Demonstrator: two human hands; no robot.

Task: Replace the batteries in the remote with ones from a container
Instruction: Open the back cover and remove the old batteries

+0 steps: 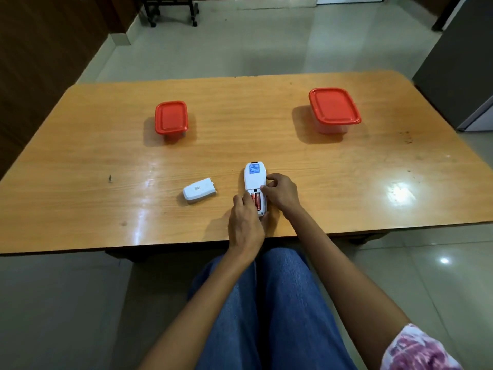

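Observation:
A white remote (pixel 253 180) lies face down near the table's front edge, its battery bay uncovered. Two red batteries (pixel 256 201) sit in the bay. My left hand (pixel 244 222) grips the remote's near end, fingers over the left side of the bay. My right hand (pixel 280 193) pinches the remote's right edge beside the bay. The white battery cover (pixel 199 193) rests on the table to the left of the remote. Two clear containers with red lids stand farther back: a small one (pixel 171 117) at the left and a larger one (pixel 333 108) at the right; their contents are hidden.
The wooden table (pixel 80 161) is glossy with light glare. Tiled floor surrounds it. A dark wheeled stand (pixel 170 9) is at the far back, and a grey cabinet (pixel 464 76) stands at the right. My legs in blue jeans (pixel 272 303) are below the table edge.

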